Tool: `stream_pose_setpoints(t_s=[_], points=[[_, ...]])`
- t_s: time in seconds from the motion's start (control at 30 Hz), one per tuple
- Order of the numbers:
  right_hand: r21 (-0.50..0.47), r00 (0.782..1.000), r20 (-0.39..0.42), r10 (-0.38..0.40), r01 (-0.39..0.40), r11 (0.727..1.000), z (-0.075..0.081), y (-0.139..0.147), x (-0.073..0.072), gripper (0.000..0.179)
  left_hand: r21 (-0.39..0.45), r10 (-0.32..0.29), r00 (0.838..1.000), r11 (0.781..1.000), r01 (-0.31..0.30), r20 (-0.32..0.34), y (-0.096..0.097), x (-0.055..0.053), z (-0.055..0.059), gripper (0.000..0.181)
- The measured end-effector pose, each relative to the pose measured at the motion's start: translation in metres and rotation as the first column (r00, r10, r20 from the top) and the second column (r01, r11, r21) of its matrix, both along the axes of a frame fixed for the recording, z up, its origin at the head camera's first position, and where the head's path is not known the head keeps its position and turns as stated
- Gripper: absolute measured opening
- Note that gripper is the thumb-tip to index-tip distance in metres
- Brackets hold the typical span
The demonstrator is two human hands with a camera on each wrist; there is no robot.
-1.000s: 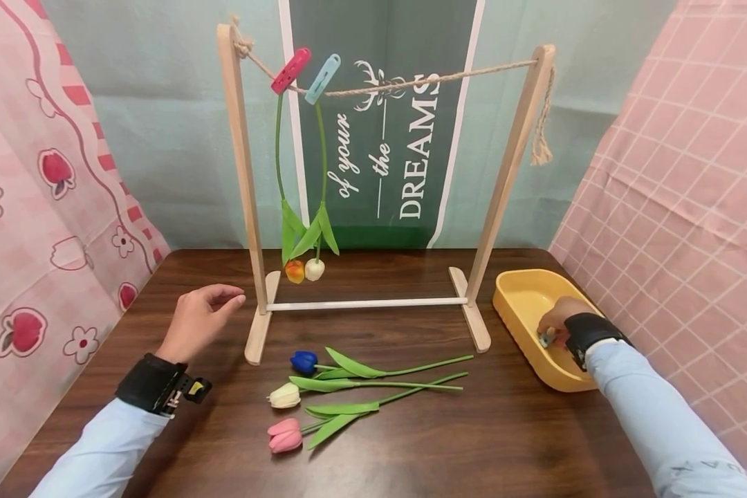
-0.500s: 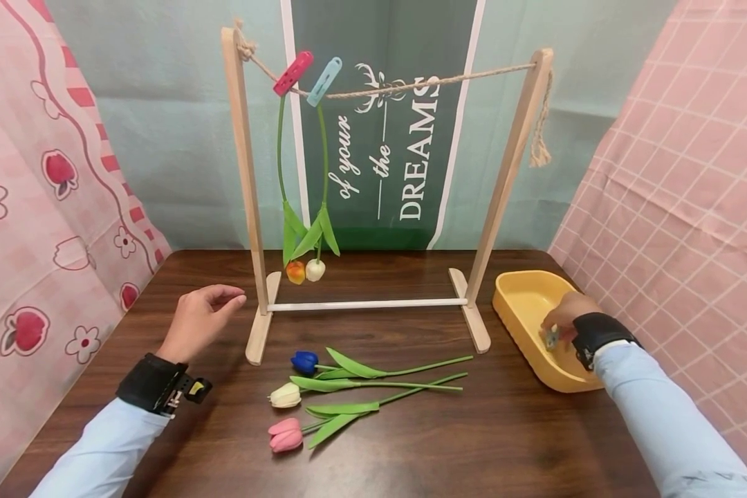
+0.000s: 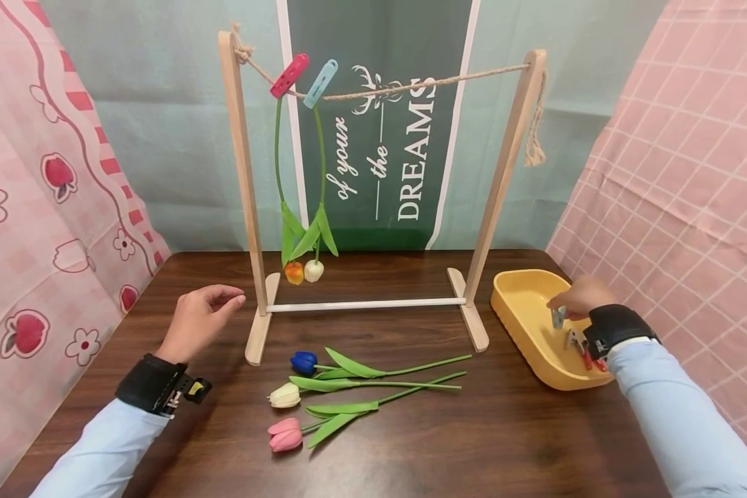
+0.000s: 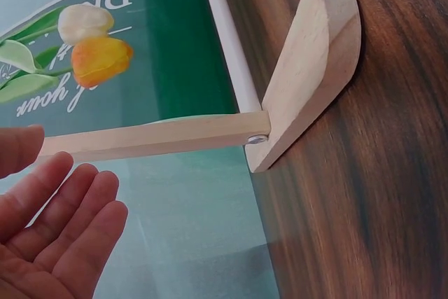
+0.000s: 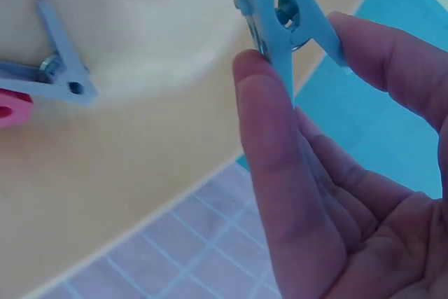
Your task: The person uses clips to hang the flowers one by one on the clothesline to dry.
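Note:
My right hand [image 3: 584,297] pinches a light blue clothespin [image 5: 280,15] between thumb and fingers, just above the inside of a yellow plastic bin [image 3: 515,330]. Below that hand, a greyish-blue clothespin [image 5: 66,68] and red ones [image 3: 588,360] lie in the bin, partly hidden by the wrist. My left hand [image 3: 200,319] holds nothing, its fingers relaxed, beside the left foot of a wooden rack. From the rack's rope [image 3: 411,87], a pink-red clothespin [image 3: 290,75] and a light blue peg [image 3: 321,83] hang an orange tulip [image 3: 294,272] and a white tulip [image 3: 314,270] upside down.
In front of the rack, a blue tulip [image 3: 303,362], a cream tulip [image 3: 285,395] and a pink tulip [image 3: 285,434] lie on the dark table, stems to the right. Wooden posts [image 3: 505,176] and a low white bar [image 3: 367,304] frame the middle.
My right hand has risen and shifted slightly right and away with the clothespin, uncovering other clothespins in the bin. My left hand stays where it was.

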State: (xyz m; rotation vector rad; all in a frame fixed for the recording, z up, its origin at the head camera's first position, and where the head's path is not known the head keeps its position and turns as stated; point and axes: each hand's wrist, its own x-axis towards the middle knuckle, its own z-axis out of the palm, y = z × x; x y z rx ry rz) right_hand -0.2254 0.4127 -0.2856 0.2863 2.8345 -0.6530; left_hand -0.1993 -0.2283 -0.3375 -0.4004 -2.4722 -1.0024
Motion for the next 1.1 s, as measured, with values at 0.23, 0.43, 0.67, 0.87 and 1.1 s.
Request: stream_pose_setpoints(t_s=[0.23, 0.43, 0.67, 0.87, 1.1], points=[[-0.004, 0.992, -0.122, 0.026, -0.027, 1.0, 0.022, -0.008, 0.011, 0.034, 0.003, -0.002, 1.0, 1.0, 0.002, 0.001, 0.001, 0.0, 0.001, 0.014], [0.015, 0.977, -0.209, 0.037, -0.034, 0.999, 0.036, -0.02, 0.014, 0.036, 0.001, -0.004, 1.0, 1.0, 0.004, 0.006, 0.001, 0.0, 0.002, 0.014], [0.022, 0.951, -0.299, 0.074, -0.07, 0.997, 0.05, -0.042, 0.02, 0.034, -0.002, -0.005, 1.0, 1.0, 0.005, 0.002, 0.003, 0.0, 0.003, 0.014], [0.047, 0.914, -0.395, 0.092, -0.08, 0.996, 0.058, -0.062, 0.026, 0.036, -0.004, -0.007, 1.0, 1.0, 0.007, 0.0, 0.004, 0.0, 0.005, 0.015], [0.032, 0.876, -0.475, 0.082, -0.076, 0.997, 0.06, -0.082, 0.035, 0.041, -0.01, -0.004, 1.0, 1.0, 0.004, 0.002, 0.005, 0.0, 0.005, 0.014]])
